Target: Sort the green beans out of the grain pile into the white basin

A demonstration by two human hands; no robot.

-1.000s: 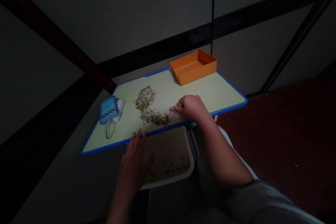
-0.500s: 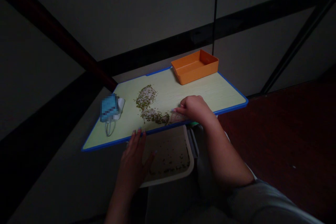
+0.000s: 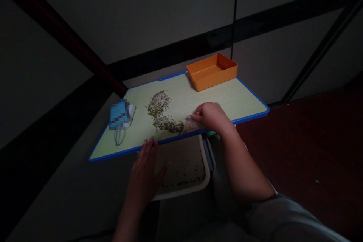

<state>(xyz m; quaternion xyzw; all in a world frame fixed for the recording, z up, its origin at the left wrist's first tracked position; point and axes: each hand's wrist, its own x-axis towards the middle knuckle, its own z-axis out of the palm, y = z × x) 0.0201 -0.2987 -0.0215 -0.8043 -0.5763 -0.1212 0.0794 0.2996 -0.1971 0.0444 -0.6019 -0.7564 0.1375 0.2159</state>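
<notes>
A pale green board with a blue rim carries a trail of small green and whitish grains. My right hand rests on the board near its front edge, fingers curled on a small clear pinkish flat piece pressed against the end of the grain trail. My left hand is below the board's front edge, fingers stretched and flat on the left rim of a white tray. Scattered grains lie in that tray.
An orange plastic box stands at the board's far right corner. A blue and white packet with a loop lies at the board's left. Dark wooden floor lies to the right; grey panels and dark beams surround.
The view shifted slightly. My right hand stays at the grain trail's end with tiny back-and-forth motion. My left hand keeps its place on the tray.
</notes>
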